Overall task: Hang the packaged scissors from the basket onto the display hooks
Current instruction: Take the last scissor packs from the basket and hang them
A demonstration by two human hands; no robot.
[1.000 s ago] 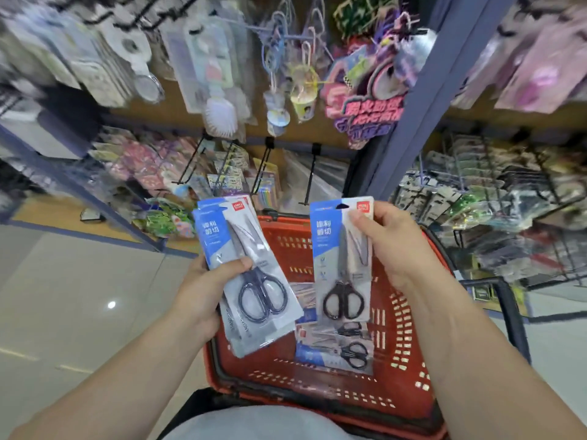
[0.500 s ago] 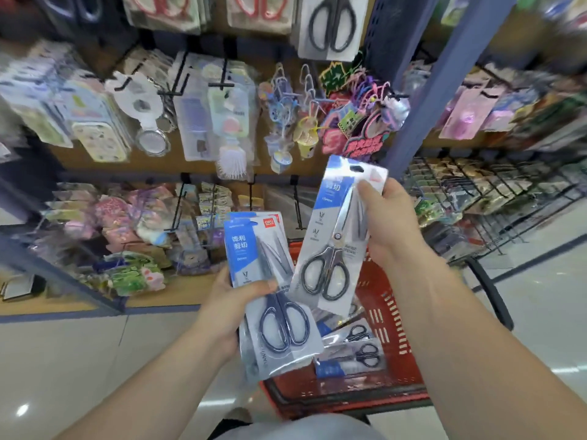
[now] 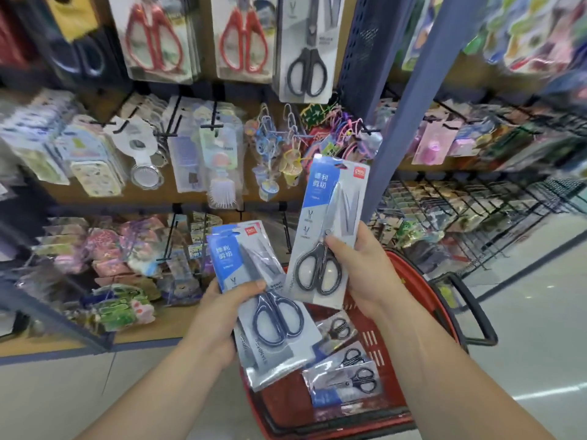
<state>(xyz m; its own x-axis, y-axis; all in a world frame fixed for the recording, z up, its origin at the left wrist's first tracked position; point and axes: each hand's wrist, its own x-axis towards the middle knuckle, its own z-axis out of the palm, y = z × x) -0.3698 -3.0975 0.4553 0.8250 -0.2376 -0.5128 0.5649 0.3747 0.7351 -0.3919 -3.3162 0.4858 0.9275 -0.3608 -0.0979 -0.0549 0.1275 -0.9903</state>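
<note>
**Item handled.** The packaged scissors are flat cards with a clear film front. They are judged light and fairly stiff lengthwise, though the film looks slick and a corner pinch would likely bend the card. The weight appears to sit low, at the handles. The hang slot on the top edge must meet a hook, so the best hold is judged to be low on the card, leaving the top free.

**Right hand**. It grips a single pack at its lower half, thumb across the front near the pivot and fingers behind. The pack is upright, leaning toward one o'clock, above the basket.

**Left hand**. It holds a stack of packs — the count cannot be told. The thumb lies over the front with the fingers curled beneath, and the stack leans toward eleven o'clock.

**Remaining stock.** Loose packs lie flat in the basket, at six o'clock of the right hand.

**Target.** A hanging black-handled pack sits on the display at twelve o'clock of the view — well above both hands.

**Arm pose.** Both forearms extend forward from the lower frame, the right raised higher than the left.
</note>
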